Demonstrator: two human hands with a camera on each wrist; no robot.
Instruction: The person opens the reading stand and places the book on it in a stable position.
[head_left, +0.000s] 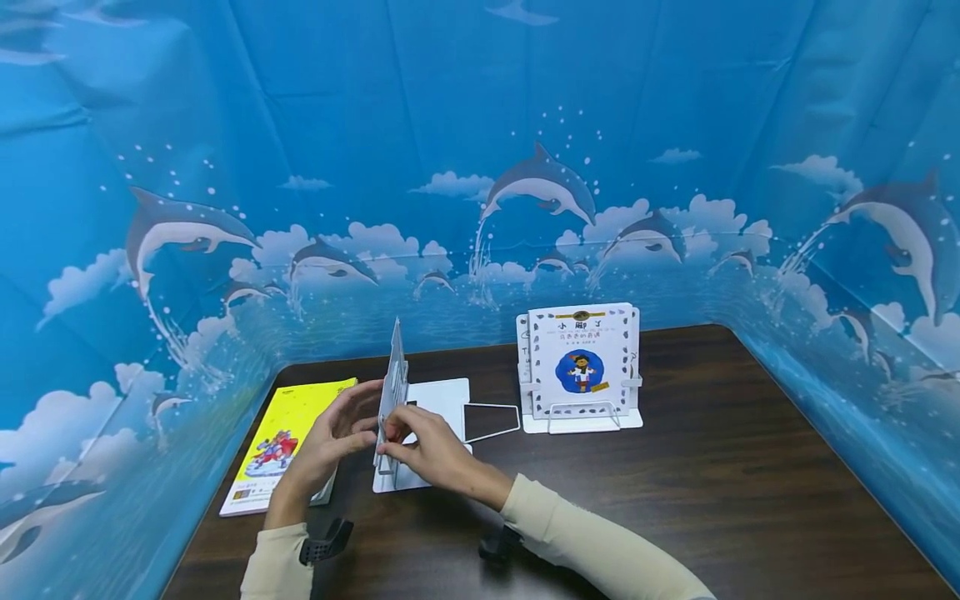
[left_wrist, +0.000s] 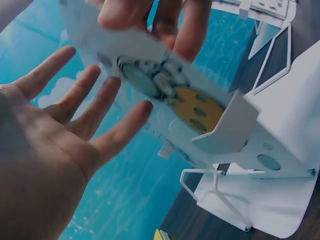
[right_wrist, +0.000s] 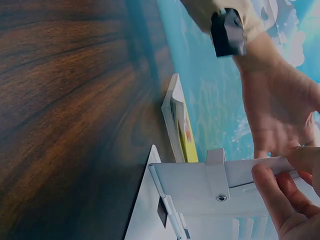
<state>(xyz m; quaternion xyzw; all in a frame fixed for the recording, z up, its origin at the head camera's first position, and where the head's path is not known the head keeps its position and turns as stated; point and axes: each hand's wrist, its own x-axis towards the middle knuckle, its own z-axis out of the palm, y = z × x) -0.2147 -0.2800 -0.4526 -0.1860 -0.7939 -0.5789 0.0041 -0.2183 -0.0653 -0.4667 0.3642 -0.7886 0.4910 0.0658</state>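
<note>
A white book stand [head_left: 442, 396] stands left of the table's middle with its back panel [head_left: 393, 392] raised and its base flat on the wood. My right hand [head_left: 427, 446] pinches the panel's edge between thumb and fingers, above a folded side clip [right_wrist: 216, 175]. On the panel's other side is my left hand [head_left: 337, 437], its fingers [left_wrist: 122, 132] spread and fairly straight beside the printed face. Whether its fingertips touch the panel I cannot tell. The left wrist view shows a cartoon print [left_wrist: 155, 80] and a wire page holder [left_wrist: 200, 185] on the stand.
A yellow-covered book [head_left: 277, 450] lies at the table's left, just beyond the left hand. At the back, a second white stand [head_left: 581, 425] holds an upright white book [head_left: 581, 362]. Blue dolphin-print cloth [head_left: 480, 167] walls in the dark wooden table [head_left: 712, 467].
</note>
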